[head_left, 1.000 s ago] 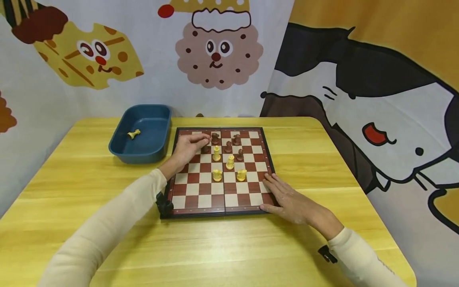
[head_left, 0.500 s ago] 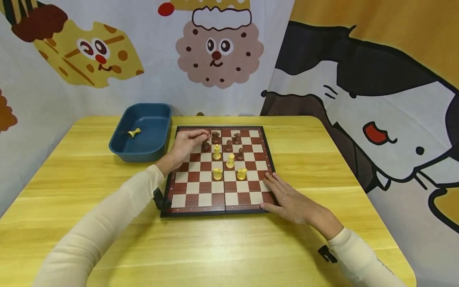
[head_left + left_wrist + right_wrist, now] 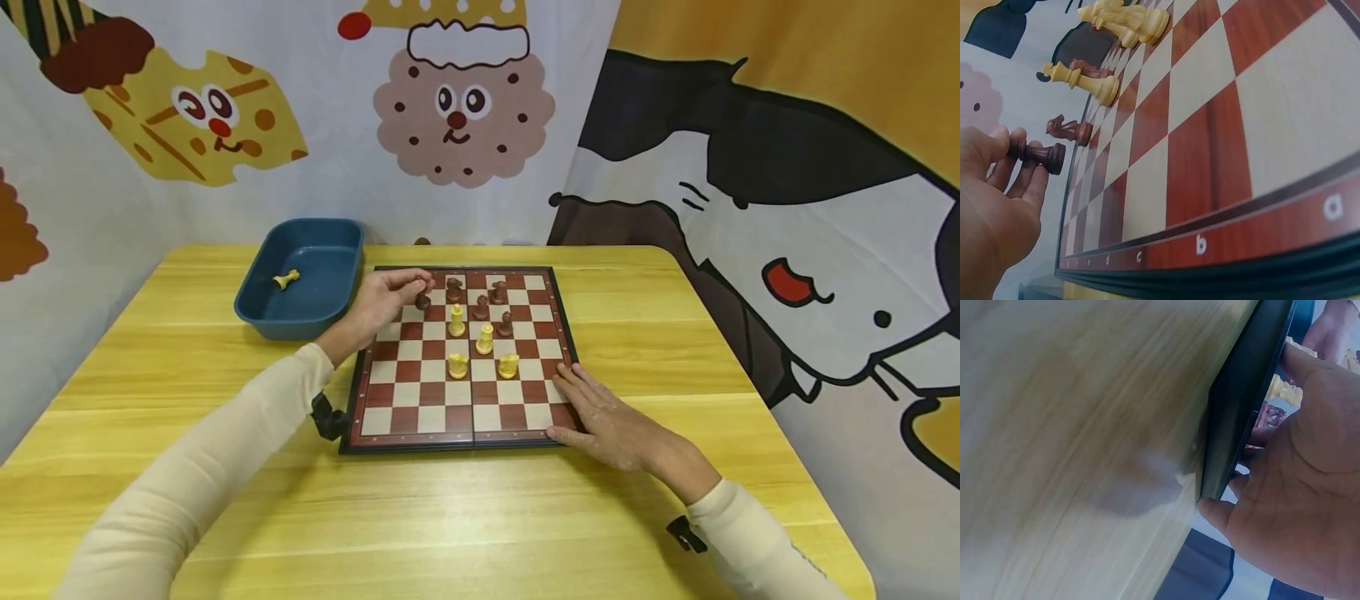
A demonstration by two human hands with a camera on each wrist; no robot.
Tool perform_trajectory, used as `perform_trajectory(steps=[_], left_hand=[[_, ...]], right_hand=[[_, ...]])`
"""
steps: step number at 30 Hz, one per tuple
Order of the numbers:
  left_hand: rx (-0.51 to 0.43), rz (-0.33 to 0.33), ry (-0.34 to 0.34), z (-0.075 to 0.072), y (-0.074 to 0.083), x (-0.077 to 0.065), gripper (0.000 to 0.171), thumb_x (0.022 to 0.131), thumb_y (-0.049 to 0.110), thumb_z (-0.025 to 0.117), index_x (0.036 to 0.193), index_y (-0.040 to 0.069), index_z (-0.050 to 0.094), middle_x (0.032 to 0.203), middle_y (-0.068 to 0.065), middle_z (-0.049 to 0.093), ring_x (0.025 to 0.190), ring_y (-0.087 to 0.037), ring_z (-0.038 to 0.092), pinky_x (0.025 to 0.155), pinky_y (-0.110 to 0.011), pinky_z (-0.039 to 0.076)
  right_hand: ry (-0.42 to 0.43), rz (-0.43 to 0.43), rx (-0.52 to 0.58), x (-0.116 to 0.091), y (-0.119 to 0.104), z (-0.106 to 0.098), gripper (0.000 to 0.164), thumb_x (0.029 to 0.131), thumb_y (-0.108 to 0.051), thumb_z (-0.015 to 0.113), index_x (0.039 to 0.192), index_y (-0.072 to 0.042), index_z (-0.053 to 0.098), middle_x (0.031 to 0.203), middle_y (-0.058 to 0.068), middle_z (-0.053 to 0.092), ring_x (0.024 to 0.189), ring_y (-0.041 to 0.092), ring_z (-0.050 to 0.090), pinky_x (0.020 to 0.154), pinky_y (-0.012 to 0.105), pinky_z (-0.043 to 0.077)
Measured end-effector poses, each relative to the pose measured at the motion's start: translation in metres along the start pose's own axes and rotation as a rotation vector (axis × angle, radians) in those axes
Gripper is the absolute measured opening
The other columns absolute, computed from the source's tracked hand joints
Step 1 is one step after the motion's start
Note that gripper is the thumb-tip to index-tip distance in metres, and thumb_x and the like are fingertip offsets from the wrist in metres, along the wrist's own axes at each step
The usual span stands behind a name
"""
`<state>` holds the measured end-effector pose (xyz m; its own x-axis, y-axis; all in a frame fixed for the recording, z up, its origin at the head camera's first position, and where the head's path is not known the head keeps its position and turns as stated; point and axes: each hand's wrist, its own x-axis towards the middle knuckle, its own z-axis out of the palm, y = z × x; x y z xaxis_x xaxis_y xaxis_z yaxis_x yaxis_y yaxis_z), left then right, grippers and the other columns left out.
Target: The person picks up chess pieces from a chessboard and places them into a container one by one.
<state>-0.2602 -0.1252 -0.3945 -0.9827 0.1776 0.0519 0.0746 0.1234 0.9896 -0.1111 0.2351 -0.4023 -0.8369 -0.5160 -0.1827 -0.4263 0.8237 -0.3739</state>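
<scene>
Fingertips and thumb of my left hand (image 3: 372,308) pinch a dark brown chess piece (image 3: 1046,157) by its upper part, over the far left of the chessboard (image 3: 407,395); its top is hidden by the fingers. Close to its right stands a brown knight (image 3: 453,290), with another brown knight (image 3: 498,292) farther along. Smaller brown pieces (image 3: 506,324) stand near the yellow king (image 3: 457,321) and a yellow crowned piece (image 3: 484,340). Two yellow knights (image 3: 457,367) are nearer the front. My right hand (image 3: 611,425) rests with extended fingers on the board's right front edge.
A blue bin (image 3: 300,327) sits left of the board, toward the back, with one yellow chess piece (image 3: 286,279) lying in it. The yellow wooden table (image 3: 450,525) runs up to a curtain (image 3: 315,187) printed with cartoons.
My left hand has drawn back to the left, and the brown piece in its fingers has shifted left and upward with it. The right hand stays at the board's edge.
</scene>
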Motion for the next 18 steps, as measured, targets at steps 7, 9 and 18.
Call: perform_trajectory(steps=[7, 9, 18], left_hand=[[0.002, 0.003, 0.028, -0.010, 0.005, 0.000, 0.030, 0.102, 0.014, 0.064, 0.127, -0.002, 0.069, 0.123, -0.019, 0.069, 0.112, -0.026, 0.066, 0.098, -0.042, 0.052], [0.020, 0.017, 0.045, -0.013, 0.007, -0.001, 0.030, 0.102, 0.015, 0.066, 0.127, -0.002, 0.070, 0.122, -0.017, 0.070, 0.111, -0.023, 0.067, 0.099, -0.042, 0.051], [0.074, 0.006, 0.133, -0.030, 0.011, -0.007, 0.030, 0.098, 0.024, 0.072, 0.124, 0.008, 0.074, 0.115, -0.003, 0.074, 0.101, -0.018, 0.065, 0.076, -0.032, 0.053]], right_hand=[[0.005, -0.008, -0.002, -0.001, 0.001, 0.000, 0.084, 0.104, -0.056, 0.050, 0.160, 0.001, 0.023, 0.168, 0.017, 0.012, 0.153, 0.035, 0.005, 0.119, 0.059, 0.017], [0.013, -0.015, -0.005, -0.001, 0.002, 0.001, 0.084, 0.104, -0.056, 0.050, 0.160, 0.001, 0.024, 0.168, 0.017, 0.013, 0.153, 0.035, 0.005, 0.118, 0.060, 0.018], [0.003, -0.001, -0.014, 0.002, 0.009, 0.006, 0.088, 0.102, -0.064, 0.045, 0.162, -0.004, 0.021, 0.169, 0.011, 0.009, 0.154, 0.028, 0.001, 0.120, 0.056, 0.015]])
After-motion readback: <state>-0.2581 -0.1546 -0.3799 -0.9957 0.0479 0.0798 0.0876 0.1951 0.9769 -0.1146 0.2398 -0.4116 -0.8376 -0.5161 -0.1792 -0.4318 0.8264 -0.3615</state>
